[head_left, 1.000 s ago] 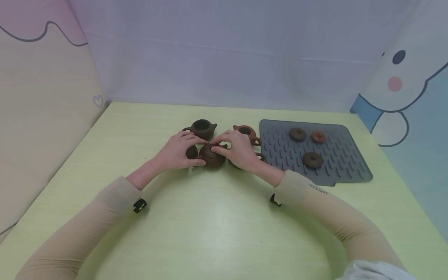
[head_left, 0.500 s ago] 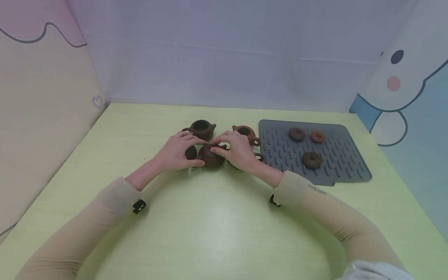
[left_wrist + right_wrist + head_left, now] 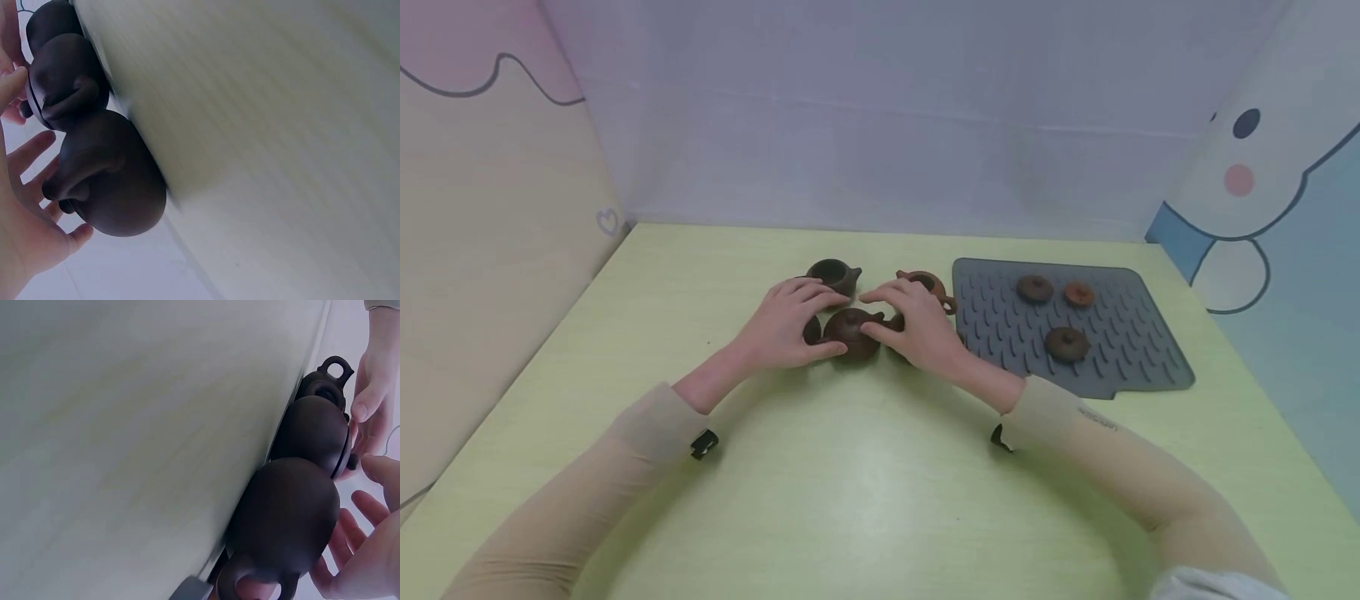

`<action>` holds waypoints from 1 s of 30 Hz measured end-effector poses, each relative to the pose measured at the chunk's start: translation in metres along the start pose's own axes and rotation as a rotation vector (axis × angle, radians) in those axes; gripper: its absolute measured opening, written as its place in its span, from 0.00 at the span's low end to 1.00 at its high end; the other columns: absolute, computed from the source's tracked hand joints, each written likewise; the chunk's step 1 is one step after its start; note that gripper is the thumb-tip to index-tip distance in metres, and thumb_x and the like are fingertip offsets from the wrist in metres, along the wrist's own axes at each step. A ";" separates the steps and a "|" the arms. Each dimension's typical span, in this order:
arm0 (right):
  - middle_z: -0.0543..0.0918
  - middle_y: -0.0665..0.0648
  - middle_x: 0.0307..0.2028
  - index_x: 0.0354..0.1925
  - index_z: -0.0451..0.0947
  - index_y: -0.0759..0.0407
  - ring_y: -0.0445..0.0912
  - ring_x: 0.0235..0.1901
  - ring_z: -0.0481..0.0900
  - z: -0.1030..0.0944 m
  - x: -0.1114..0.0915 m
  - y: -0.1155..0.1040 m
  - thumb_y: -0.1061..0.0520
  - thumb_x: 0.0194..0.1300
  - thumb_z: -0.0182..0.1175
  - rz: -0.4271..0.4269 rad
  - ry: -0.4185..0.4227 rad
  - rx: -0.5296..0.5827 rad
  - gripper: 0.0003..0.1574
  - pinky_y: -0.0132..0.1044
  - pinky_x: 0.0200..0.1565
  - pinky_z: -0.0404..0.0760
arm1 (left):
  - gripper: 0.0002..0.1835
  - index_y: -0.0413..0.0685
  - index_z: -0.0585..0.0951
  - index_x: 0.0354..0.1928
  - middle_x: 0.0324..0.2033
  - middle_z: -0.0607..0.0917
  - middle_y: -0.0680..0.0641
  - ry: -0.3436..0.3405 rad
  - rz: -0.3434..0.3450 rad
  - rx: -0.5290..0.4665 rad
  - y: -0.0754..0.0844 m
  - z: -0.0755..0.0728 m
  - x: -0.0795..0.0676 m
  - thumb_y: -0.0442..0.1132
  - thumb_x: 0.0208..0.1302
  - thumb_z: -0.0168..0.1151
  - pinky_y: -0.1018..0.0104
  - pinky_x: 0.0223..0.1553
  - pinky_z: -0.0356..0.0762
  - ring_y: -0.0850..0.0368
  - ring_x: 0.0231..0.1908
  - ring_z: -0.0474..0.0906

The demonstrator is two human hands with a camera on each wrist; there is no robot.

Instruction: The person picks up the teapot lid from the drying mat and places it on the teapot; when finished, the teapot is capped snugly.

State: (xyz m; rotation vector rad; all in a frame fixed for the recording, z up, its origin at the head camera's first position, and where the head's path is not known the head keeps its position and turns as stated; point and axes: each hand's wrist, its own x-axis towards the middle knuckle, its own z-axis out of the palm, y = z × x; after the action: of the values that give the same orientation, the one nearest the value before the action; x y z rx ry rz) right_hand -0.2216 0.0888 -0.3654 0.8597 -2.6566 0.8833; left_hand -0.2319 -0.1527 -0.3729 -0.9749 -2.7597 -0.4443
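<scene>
A dark brown teapot with its lid on (image 3: 852,335) stands between my hands, a small knob on top. My left hand (image 3: 782,325) arches over a dark teapot on the left (image 3: 119,175), its thumb reaching to the front of the lidded one. On the other side, my right hand (image 3: 921,329) hovers over another dark teapot (image 3: 287,512), thumb and forefinger spread apart close to the lid. Neither hand grips anything. In the head view, both side teapots are mostly hidden under the hands; the wrist views show them side by side in a row.
Behind the row stand a dark lidless teapot (image 3: 831,273) and a reddish-brown lidless teapot (image 3: 922,282). A grey ribbed mat (image 3: 1000,333) at the right bears two dark lids, one at the back (image 3: 1035,288) and one nearer (image 3: 1067,343), plus a reddish lid (image 3: 1079,293).
The right thumb and forefinger, earlier pinching at the middle teapot's lid knob, have spread and drawn back slightly to the right. The knob now shows. The left hand stays nearly in place.
</scene>
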 end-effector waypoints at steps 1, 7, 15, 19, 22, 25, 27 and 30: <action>0.83 0.54 0.55 0.56 0.81 0.52 0.52 0.61 0.75 -0.002 -0.002 0.002 0.47 0.64 0.67 -0.001 0.010 0.000 0.24 0.49 0.62 0.75 | 0.36 0.55 0.76 0.63 0.61 0.79 0.44 0.007 0.011 0.007 0.001 0.001 0.001 0.64 0.56 0.66 0.36 0.69 0.59 0.40 0.69 0.65; 0.82 0.55 0.54 0.57 0.80 0.53 0.51 0.58 0.76 -0.012 -0.014 0.013 0.49 0.62 0.69 -0.019 0.060 0.023 0.25 0.49 0.60 0.75 | 0.36 0.56 0.77 0.63 0.61 0.79 0.45 0.008 0.035 0.010 0.009 0.004 0.008 0.65 0.56 0.66 0.38 0.69 0.60 0.43 0.68 0.66; 0.81 0.56 0.55 0.57 0.80 0.54 0.53 0.57 0.74 -0.030 -0.031 0.024 0.51 0.62 0.69 0.004 0.088 0.010 0.25 0.51 0.59 0.73 | 0.34 0.57 0.78 0.62 0.60 0.80 0.46 0.052 0.072 0.004 0.018 0.010 0.019 0.64 0.56 0.66 0.40 0.69 0.60 0.44 0.66 0.68; 0.81 0.57 0.55 0.58 0.80 0.54 0.54 0.55 0.74 -0.039 -0.040 0.032 0.52 0.62 0.69 0.022 0.115 0.003 0.26 0.52 0.57 0.74 | 0.34 0.57 0.78 0.62 0.59 0.80 0.47 0.048 0.080 0.003 0.023 0.014 0.026 0.64 0.57 0.66 0.41 0.70 0.59 0.44 0.66 0.68; 0.80 0.58 0.56 0.59 0.79 0.53 0.54 0.57 0.74 -0.045 -0.046 0.038 0.53 0.62 0.69 0.038 0.127 0.002 0.26 0.54 0.59 0.72 | 0.34 0.58 0.77 0.63 0.59 0.80 0.47 0.033 0.076 0.000 0.027 0.017 0.032 0.65 0.57 0.65 0.41 0.71 0.58 0.44 0.67 0.67; 0.80 0.58 0.57 0.59 0.79 0.54 0.55 0.60 0.73 -0.050 -0.051 0.045 0.54 0.63 0.68 0.055 0.136 0.002 0.25 0.56 0.61 0.71 | 0.35 0.58 0.76 0.64 0.60 0.79 0.47 0.013 0.066 0.001 0.031 0.019 0.036 0.65 0.57 0.65 0.40 0.72 0.56 0.44 0.68 0.66; 0.79 0.58 0.58 0.59 0.79 0.54 0.55 0.60 0.73 -0.055 -0.055 0.049 0.55 0.64 0.67 0.067 0.143 0.003 0.25 0.56 0.61 0.71 | 0.36 0.58 0.76 0.64 0.61 0.79 0.48 -0.002 0.057 0.006 0.034 0.020 0.039 0.66 0.57 0.64 0.40 0.72 0.56 0.44 0.69 0.66; 0.79 0.59 0.58 0.59 0.78 0.54 0.56 0.61 0.72 -0.062 -0.061 0.055 0.55 0.64 0.67 0.086 0.155 -0.004 0.25 0.57 0.61 0.71 | 0.36 0.58 0.75 0.65 0.61 0.79 0.49 -0.025 0.047 0.012 0.039 0.021 0.043 0.67 0.57 0.64 0.40 0.73 0.54 0.45 0.69 0.66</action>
State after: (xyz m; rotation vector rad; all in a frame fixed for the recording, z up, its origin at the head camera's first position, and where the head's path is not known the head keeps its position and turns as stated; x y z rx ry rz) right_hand -0.2038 0.1903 -0.3651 0.6522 -2.5755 0.9239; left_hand -0.2420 -0.0918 -0.3726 -1.0466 -2.7515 -0.4106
